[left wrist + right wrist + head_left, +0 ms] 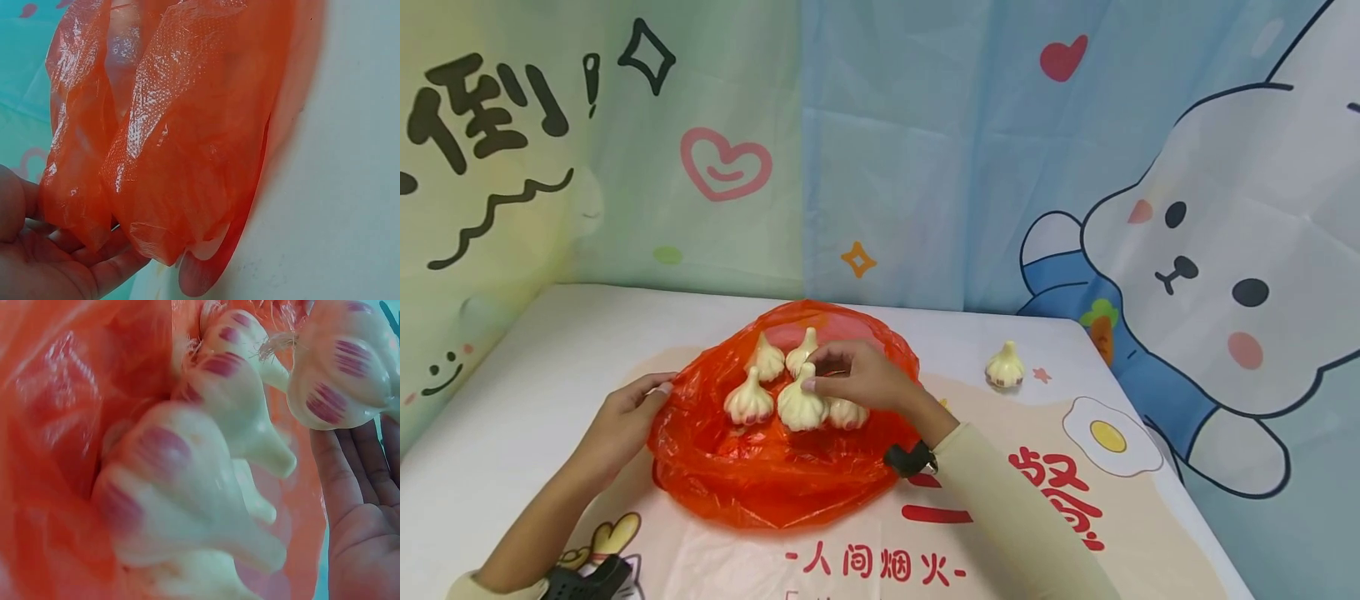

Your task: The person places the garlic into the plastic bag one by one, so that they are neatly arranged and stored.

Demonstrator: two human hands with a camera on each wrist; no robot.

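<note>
An orange-red plastic bag (760,496) lies with its mouth spread wide, and several white garlic bulbs (749,402) with purple streaks stand inside it. My right hand (872,375) reaches over the bag and pinches one garlic bulb (801,404) near its stem. In the right wrist view, that held bulb (340,369) sits against the fingers, beside the other bulbs (181,481). At the bag's left side, my left hand (625,421) grips the rim between thumb and fingers. The left wrist view shows bag film (181,144) covering part of those fingers.
One more garlic bulb (1004,365) stands alone on the table to the right of the bag. A printed cloth with a fried egg (1108,435) and red characters covers the white table (587,325). Behind rises a cartoon curtain (887,150).
</note>
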